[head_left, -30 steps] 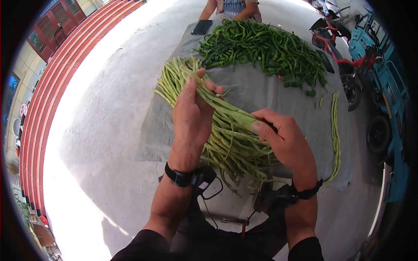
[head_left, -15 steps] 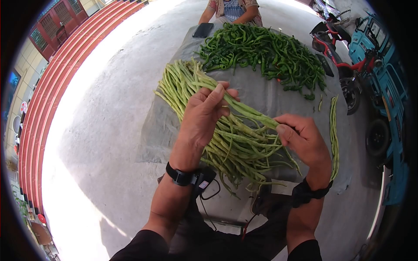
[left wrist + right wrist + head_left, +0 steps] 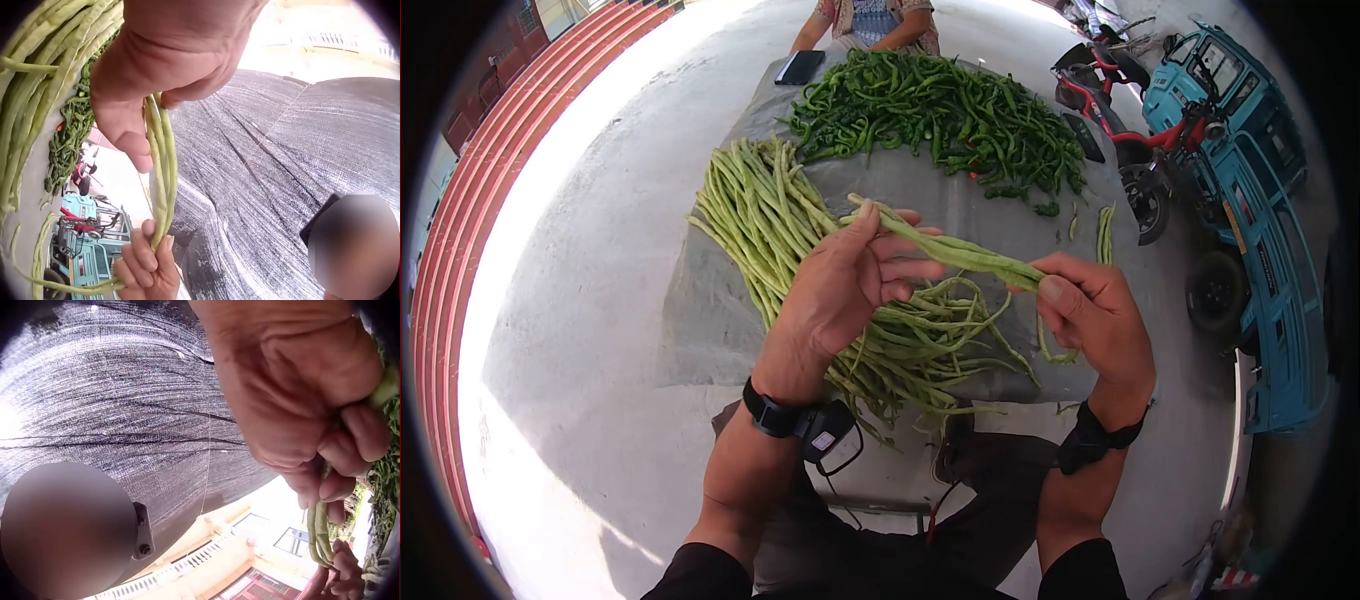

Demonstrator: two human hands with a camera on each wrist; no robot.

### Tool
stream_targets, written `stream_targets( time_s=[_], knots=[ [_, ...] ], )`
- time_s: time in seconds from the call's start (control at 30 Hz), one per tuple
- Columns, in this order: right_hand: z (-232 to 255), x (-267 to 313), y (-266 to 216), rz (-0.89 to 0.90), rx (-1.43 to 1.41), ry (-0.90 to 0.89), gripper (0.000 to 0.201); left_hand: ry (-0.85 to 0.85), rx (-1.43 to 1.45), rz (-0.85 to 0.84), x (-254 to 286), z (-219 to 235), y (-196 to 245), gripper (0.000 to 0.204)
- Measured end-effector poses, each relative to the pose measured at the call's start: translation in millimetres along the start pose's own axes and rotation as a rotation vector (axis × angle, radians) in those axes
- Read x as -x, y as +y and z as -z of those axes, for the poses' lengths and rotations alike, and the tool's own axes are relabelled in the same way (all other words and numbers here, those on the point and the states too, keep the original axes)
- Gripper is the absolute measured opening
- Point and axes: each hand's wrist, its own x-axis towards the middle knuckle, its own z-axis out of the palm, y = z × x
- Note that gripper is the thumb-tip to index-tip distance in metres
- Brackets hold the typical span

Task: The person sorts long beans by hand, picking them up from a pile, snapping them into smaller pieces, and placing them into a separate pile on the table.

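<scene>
My right hand (image 3: 1095, 320) grips one end of a small bundle of long green beans (image 3: 980, 260) between thumb and curled fingers. At the bundle's other end, my left hand (image 3: 840, 275) has the beans between thumb and forefinger, its other fingers loosely stretched. The left wrist view shows the beans (image 3: 164, 169) running from the left hand down into the right hand's fist (image 3: 150, 265). Below the hands, a large heap of long green beans (image 3: 750, 220) lies on a grey sheet (image 3: 700, 330). A few more long beans (image 3: 1105, 235) lie apart on the right.
A heap of green peppers (image 3: 940, 110) covers the far part of the sheet. A phone (image 3: 800, 67) lies at the far left edge, and a dark flat object (image 3: 1084, 137) at the right. A person (image 3: 870, 25) sits opposite. A blue three-wheeled cart (image 3: 1250, 220) stands on the right.
Both hands have moved rightward relative to the bean heap with the small bundle. My left hand's fingers have spread out more. The head view has turned, shifting the scene left.
</scene>
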Motion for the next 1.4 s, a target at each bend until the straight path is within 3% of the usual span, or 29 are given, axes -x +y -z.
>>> stream_targets(
  time_s=[0.17,0.3,0.47,0.57,0.67,0.77,0.87,0.97,1.0,1.07,1.17,1.23,1.4],
  knots=[
    [34.2,14.3,-23.6,-0.107,-0.228,-0.02,0.037,-0.174,0.07,0.111,-2.8,-10.9,-10.6,0.066],
    [80.0,32.9,-42.1,-0.161,-0.271,0.136,0.039,-0.301,-0.011,0.142,1.5,-8.7,-13.7,0.067],
    [153.5,38.3,-55.4,-0.204,-0.214,0.346,0.039,-0.199,-0.075,0.103,6.5,-9.8,-5.9,0.056],
    [209.7,26.9,-62.1,-0.255,-0.035,0.481,0.036,-0.163,-0.068,0.075,6.1,-7.9,-1.7,0.052],
    [270.4,9.9,-61.5,-0.274,0.374,0.745,0.034,-0.136,-0.069,0.037,7.2,-4.6,0.4,0.048],
    [328.6,-3.3,-45.2,-0.219,0.673,0.84,0.033,-0.109,-0.06,0.003,6.8,-3.0,0.9,0.045],
    [346.0,-23.5,20.1,0.038,1.199,0.896,0.032,-0.122,-0.025,-0.019,6.1,-1.5,3.0,0.042],
    [300.9,-30.8,108.2,0.045,1.095,0.845,0.028,-0.122,-0.013,-0.034,3.8,0.4,2.1,0.04],
    [288.9,-32.3,145.1,-0.04,0.976,0.817,0.025,-0.122,-0.016,-0.039,3.5,0.3,1.4,0.04],
    [271.5,-23.9,217.7,-0.002,1.211,0.668,0.024,-0.106,-0.029,-0.043,3.2,-1.9,0.8,0.04],
    [226.2,-14.3,235.5,-0.019,1.261,0.657,0.022,-0.091,-0.045,-0.049,4.4,-1.9,1.0,0.039],
    [217.0,-10.8,233.4,-0.038,1.294,0.727,0.022,-0.136,-0.031,-0.056,4.5,1.9,1.2,0.038],
    [211.1,-13.0,214.9,-0.095,1.526,0.688,0.019,-0.124,-0.01,-0.065,5.2,1.6,2.2,0.037]
  ],
)
